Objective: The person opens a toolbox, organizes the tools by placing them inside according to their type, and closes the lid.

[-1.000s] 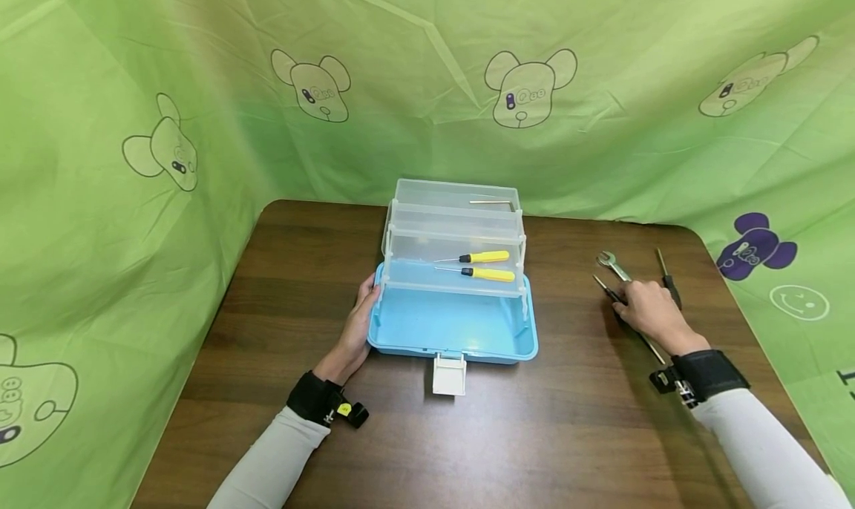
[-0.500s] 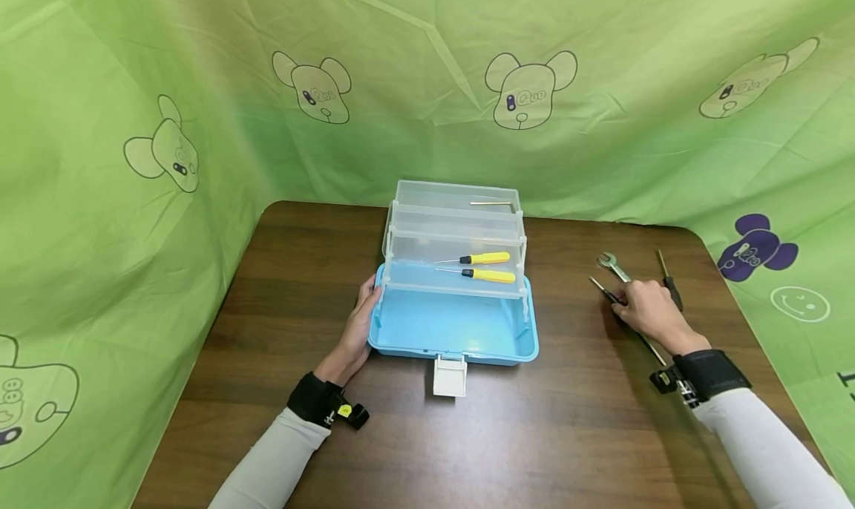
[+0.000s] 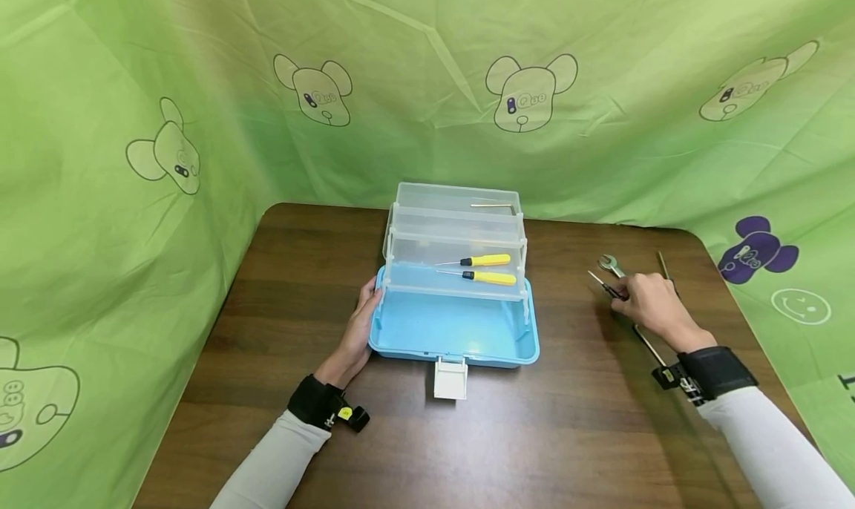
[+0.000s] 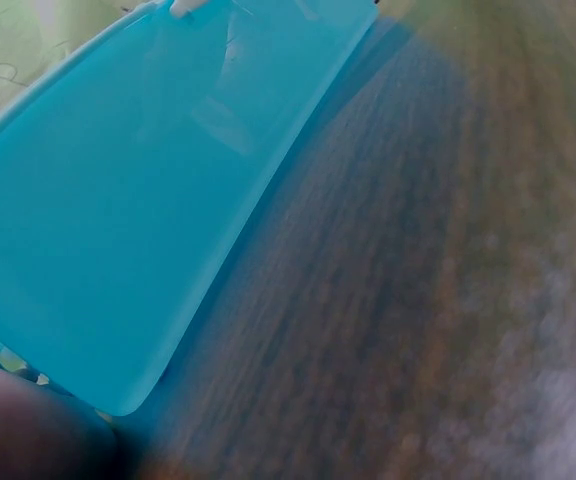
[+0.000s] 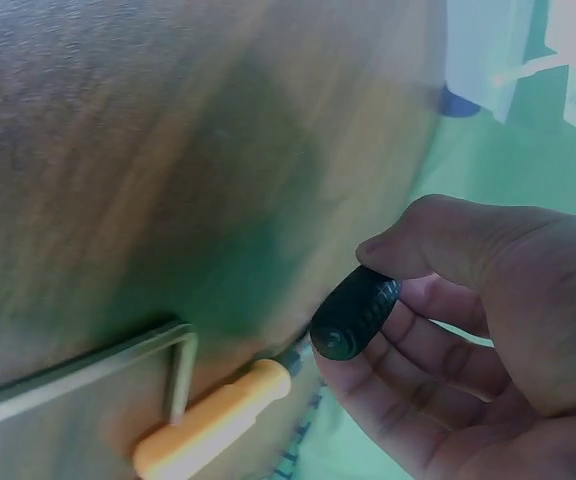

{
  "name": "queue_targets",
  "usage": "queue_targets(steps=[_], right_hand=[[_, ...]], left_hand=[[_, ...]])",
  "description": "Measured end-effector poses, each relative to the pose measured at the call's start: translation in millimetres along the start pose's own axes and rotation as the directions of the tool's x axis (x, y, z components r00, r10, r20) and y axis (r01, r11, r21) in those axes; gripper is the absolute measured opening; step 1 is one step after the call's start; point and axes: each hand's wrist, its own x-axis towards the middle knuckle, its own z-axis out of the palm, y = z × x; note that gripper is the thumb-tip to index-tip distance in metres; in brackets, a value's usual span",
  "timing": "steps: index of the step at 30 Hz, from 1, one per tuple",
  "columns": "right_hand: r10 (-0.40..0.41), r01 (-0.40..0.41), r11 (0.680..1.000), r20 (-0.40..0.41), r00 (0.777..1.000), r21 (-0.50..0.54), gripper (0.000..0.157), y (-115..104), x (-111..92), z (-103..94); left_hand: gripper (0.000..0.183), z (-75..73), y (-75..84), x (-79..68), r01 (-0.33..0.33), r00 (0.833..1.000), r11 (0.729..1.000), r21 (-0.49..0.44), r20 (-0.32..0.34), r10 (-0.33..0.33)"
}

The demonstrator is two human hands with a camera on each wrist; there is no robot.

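The right hand (image 3: 654,307) pinches the black screwdriver (image 5: 350,320) and now rises slightly over the desk (image 3: 554,427) at right, so this tool seems taken; the left hand (image 3: 350,338) grips the blue toolbox (image 3: 447,327) by its left edge.

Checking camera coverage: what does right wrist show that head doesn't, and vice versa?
Right wrist only: an orange handle lying beside the hex key.
Head only: the left hand and the pair of yellow screwdrivers.
Both: the right hand holding a black-handled tool; the hex key, partly; the wooden table.
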Motion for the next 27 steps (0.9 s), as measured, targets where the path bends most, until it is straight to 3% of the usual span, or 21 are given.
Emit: queue_targets(steps=[6, 13, 27], right_hand=[[-0.032, 0.032, 0.999, -0.031, 0.999, -0.017, 0.026, -10.0, 5.7, -11.6], [-0.09, 0.089, 0.996, -0.058, 0.994, -0.022, 0.011, -31.4, 16.9, -33.2], [-0.221, 0.217, 0.975, -0.115, 0.969, -0.043, 0.013, -68.0, 36.4, -61.1]], left_hand=[[0.061, -0.2, -0.3, 0.0, -0.002, 1.0, 1.0, -0.004, 0.0, 0.002], [0.06, 0.4, 0.2, 0.1, 0.001, 1.0, 1.0, 0.002, -0.003, -0.001], [0.06, -0.2, -0.2, -0.8, 0.008, 1.0, 1.0, 0.004, -0.005, -0.007]])
